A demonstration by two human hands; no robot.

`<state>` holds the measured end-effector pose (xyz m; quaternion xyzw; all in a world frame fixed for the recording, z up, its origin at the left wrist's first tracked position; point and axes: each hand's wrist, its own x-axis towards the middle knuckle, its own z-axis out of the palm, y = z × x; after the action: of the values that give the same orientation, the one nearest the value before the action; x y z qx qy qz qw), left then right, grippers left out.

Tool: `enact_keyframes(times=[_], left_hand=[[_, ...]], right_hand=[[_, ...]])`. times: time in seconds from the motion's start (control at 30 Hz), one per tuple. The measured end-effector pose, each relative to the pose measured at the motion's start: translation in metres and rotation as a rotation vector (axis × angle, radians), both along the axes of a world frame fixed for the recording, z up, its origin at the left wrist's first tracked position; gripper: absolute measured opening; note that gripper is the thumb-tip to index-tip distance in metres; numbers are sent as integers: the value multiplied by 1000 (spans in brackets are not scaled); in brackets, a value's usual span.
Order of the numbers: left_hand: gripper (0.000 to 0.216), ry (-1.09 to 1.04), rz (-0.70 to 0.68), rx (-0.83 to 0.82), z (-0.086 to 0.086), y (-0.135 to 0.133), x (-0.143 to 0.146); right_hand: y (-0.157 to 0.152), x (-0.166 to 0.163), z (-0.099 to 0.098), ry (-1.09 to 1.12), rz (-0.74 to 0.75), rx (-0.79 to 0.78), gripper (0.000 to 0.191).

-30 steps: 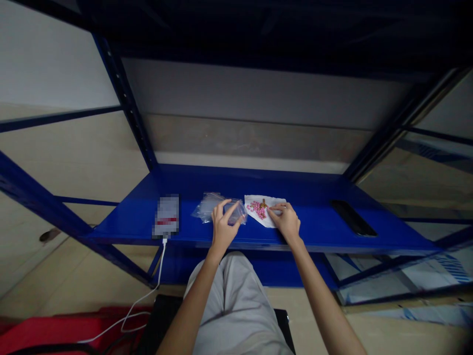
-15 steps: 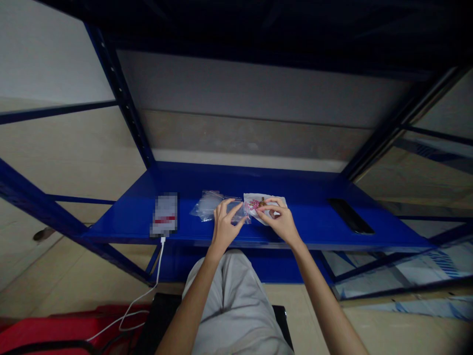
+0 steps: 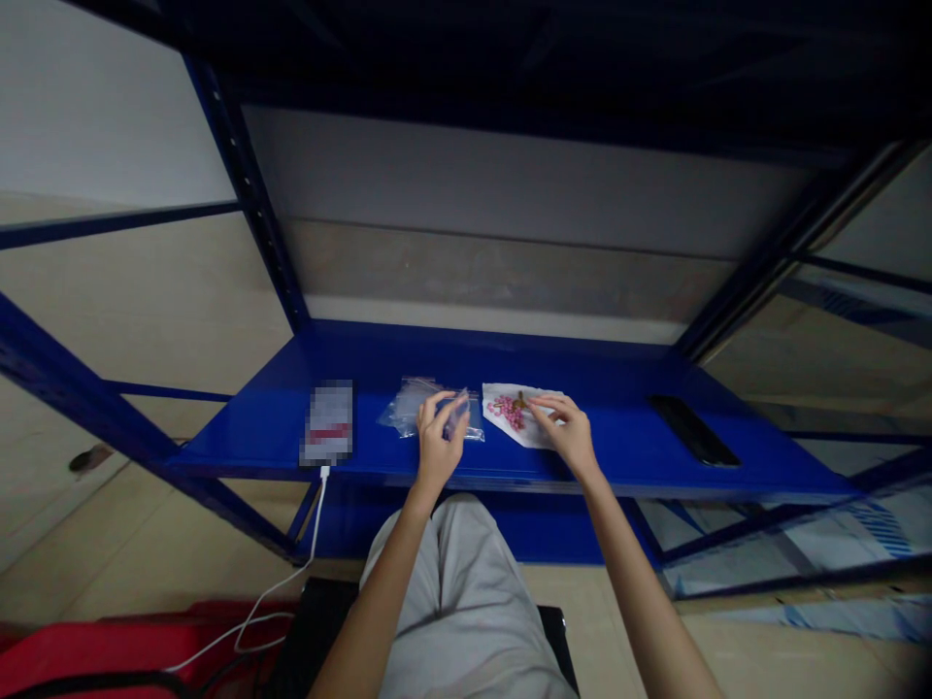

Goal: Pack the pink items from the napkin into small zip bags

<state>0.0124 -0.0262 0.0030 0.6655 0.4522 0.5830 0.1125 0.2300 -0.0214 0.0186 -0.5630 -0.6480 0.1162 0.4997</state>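
Over the left part of a pile of clear plastic bags, my left hand has its fingers closed on a thin clear plastic bag, which stands up from the fingertips. My right hand is above the right side of a white sheet. Its thumb and index finger come together in a pinch beside the brown part of a small pink cluster, like berries or beads on a stem. Whatever may be between those fingertips is too small to make out.
On the blue shelf, a phone-like device, blurred out, lies at the left with a white cable running down. A black phone-like slab lies at the right. Blue uprights frame the shelf, with another shelf overhead.
My left hand has gone from spread fingers to closed ones, raising a clear bag off the white sheet's side. My right hand has drawn slightly right, uncovering the pink cluster.
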Motion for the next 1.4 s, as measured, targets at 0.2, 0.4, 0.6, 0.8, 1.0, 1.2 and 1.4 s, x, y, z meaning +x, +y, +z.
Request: enact_keyframes(times=[0.2,0.4,0.6,0.8,1.0,1.2,1.4], left_hand=[[33,-383,-40,-116,-3,6,-10],[31,-368,-18,-124,-4,7,-9],[24,-277,77,-60,-6,9,-9],[25,-27,36,9,-2,4,-3],[29,183,-34,48,-3,0,2],[32,171,-25,51,-5,2,3],[26,143,-16,46,-2,1,3]], right_hand=[[4,20,-25,-230,-205,-119,31],[12,6,-19,-378,-235,-163,27],[19,5,-14,-317,-276,-152,20],[-5,-19,17,-31,26,-49,28],[-21,-46,37,-21,278,-44,22],[-15,-53,32,-149,218,-59,18],[-14,-56,31,-91,256,-65,24]])
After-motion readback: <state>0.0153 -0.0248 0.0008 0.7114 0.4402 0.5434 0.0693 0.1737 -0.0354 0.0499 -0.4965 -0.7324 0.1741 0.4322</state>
